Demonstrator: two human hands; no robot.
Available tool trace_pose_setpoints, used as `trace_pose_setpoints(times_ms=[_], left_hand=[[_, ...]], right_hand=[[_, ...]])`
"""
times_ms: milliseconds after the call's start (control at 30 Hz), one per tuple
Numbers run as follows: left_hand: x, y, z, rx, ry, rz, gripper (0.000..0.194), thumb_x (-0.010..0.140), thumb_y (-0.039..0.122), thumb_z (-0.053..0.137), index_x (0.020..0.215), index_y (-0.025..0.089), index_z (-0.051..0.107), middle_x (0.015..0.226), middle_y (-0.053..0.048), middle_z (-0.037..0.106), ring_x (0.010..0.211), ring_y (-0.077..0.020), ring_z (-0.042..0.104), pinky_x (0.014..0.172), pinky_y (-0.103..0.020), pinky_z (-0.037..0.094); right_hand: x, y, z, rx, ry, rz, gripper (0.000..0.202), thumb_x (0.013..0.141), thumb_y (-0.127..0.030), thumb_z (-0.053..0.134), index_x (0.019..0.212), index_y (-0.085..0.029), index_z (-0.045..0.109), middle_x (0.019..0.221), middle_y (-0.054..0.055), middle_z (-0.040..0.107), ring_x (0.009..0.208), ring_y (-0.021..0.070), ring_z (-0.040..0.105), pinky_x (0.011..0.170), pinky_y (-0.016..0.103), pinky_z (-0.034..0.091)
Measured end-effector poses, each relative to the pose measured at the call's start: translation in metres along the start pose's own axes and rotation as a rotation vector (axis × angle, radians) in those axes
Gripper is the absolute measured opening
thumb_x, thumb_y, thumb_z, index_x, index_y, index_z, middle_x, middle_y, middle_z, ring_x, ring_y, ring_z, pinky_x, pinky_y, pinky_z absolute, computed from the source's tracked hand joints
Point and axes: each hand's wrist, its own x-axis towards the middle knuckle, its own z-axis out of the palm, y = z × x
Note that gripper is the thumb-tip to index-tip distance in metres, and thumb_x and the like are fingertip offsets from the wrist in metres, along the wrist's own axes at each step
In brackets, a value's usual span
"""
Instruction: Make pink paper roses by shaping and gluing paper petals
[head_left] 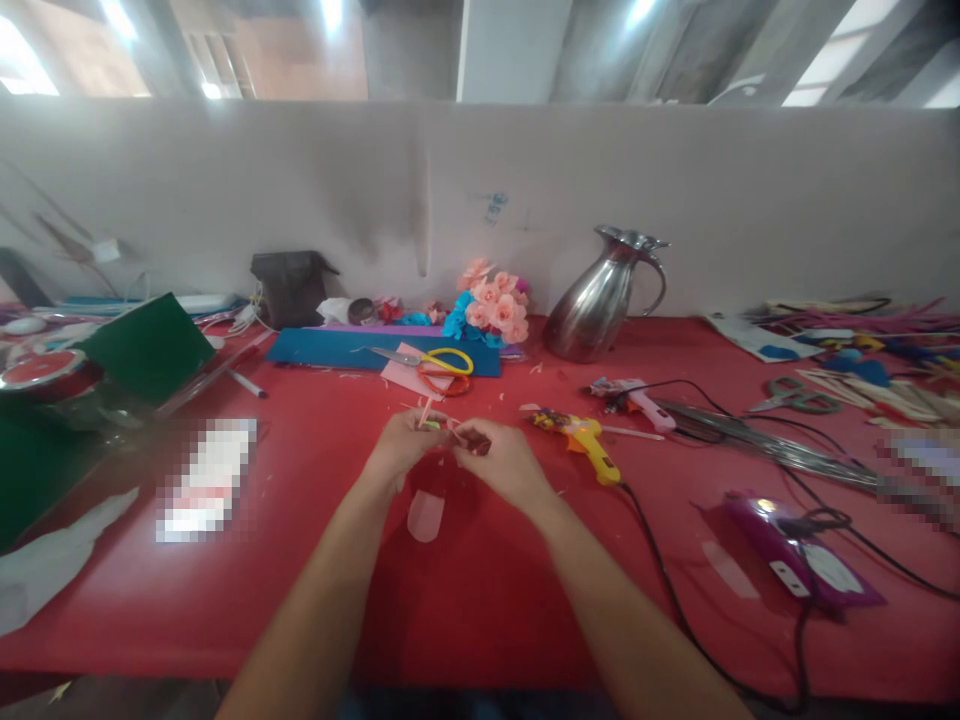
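My left hand (401, 448) is closed in a pinch on a narrow pink paper piece (425, 410) that sticks up above its fingers. A small light-green bit (433, 426) shows at those fingertips. Just to the right, my right hand (501, 458) curls its fingers in a pinch around another bit of pink paper (453, 424), mostly hidden by the fingers. The fingertips of both hands almost meet. A loose pink paper petal (426, 515) lies on the red table (465, 610) below them. Scissors with yellow and orange handles (448, 362) rest beyond the hands on pink paper (405, 375).
Right of my hands lie a yellow glue gun (596, 452), a pink glue gun (649, 405) and a purple power strip (795, 555) with trailing cords. A steel jug (596, 305) and pink paper flowers (495, 305) stand behind. Green board (154, 345) sits left.
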Motion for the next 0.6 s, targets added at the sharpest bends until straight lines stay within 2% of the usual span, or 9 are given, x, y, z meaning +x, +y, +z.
trace_pose_setpoints(times_ms=[133, 233, 300, 433, 533, 600], left_hand=[[-0.0035, 0.0061, 0.0003, -0.023, 0.007, -0.008, 0.022, 0.062, 0.015, 0.066, 0.084, 0.014, 0.062, 0.069, -0.006, 0.066, 0.065, -0.0143, 0.061, 0.057, -0.022, 0.041], [-0.0048, 0.0075, -0.0009, -0.034, 0.033, 0.002, 0.033, 0.06, 0.015, 0.07, 0.092, 0.016, 0.062, 0.074, -0.004, 0.065, 0.063, -0.0122, 0.059, 0.058, -0.022, 0.041], [-0.0053, 0.0072, -0.0013, -0.039, 0.007, -0.007, 0.037, 0.058, 0.018, 0.072, 0.094, 0.017, 0.062, 0.078, -0.004, 0.065, 0.062, -0.0109, 0.058, 0.058, -0.022, 0.041], [-0.0061, 0.007, -0.001, -0.04, -0.071, 0.022, 0.02, 0.059, 0.024, 0.072, 0.076, 0.016, 0.064, 0.071, -0.003, 0.064, 0.059, -0.0099, 0.055, 0.056, -0.022, 0.039], [-0.0051, 0.0071, -0.002, -0.068, -0.02, 0.04, 0.013, 0.06, 0.023, 0.07, 0.067, 0.015, 0.062, 0.065, -0.002, 0.061, 0.054, -0.0086, 0.051, 0.053, -0.021, 0.038], [-0.0034, 0.0065, -0.0034, -0.096, 0.029, 0.049, 0.012, 0.06, 0.022, 0.069, 0.066, 0.015, 0.061, 0.061, 0.0, 0.058, 0.05, -0.0073, 0.048, 0.05, -0.021, 0.036]], right_hand=[[0.0008, 0.0032, 0.0006, 0.069, 0.029, 0.026, 0.013, 0.073, -0.023, 0.052, 0.079, -0.019, 0.063, 0.075, 0.002, 0.068, 0.066, 0.0138, 0.06, 0.063, 0.025, 0.045], [0.0013, 0.0034, -0.0007, 0.15, 0.03, 0.072, 0.018, 0.075, -0.034, 0.054, 0.075, -0.017, 0.062, 0.072, 0.003, 0.067, 0.065, 0.014, 0.059, 0.061, 0.025, 0.045], [0.0014, 0.0027, -0.0018, 0.214, 0.028, 0.096, 0.022, 0.074, -0.039, 0.056, 0.074, -0.017, 0.061, 0.072, 0.003, 0.066, 0.066, 0.0144, 0.06, 0.06, 0.024, 0.045], [0.0017, 0.0023, -0.0039, 0.298, 0.026, 0.124, 0.019, 0.072, -0.035, 0.058, 0.079, -0.017, 0.06, 0.076, 0.004, 0.067, 0.07, 0.0152, 0.061, 0.062, 0.025, 0.046], [0.002, 0.0044, -0.0045, 0.245, -0.003, 0.118, 0.014, 0.075, -0.028, 0.053, 0.083, -0.018, 0.059, 0.078, 0.004, 0.067, 0.072, 0.0155, 0.062, 0.063, 0.026, 0.046], [0.0017, 0.0066, -0.0034, 0.071, -0.019, 0.056, 0.012, 0.077, -0.023, 0.051, 0.084, -0.019, 0.059, 0.083, 0.004, 0.067, 0.076, 0.0158, 0.061, 0.067, 0.026, 0.045]])
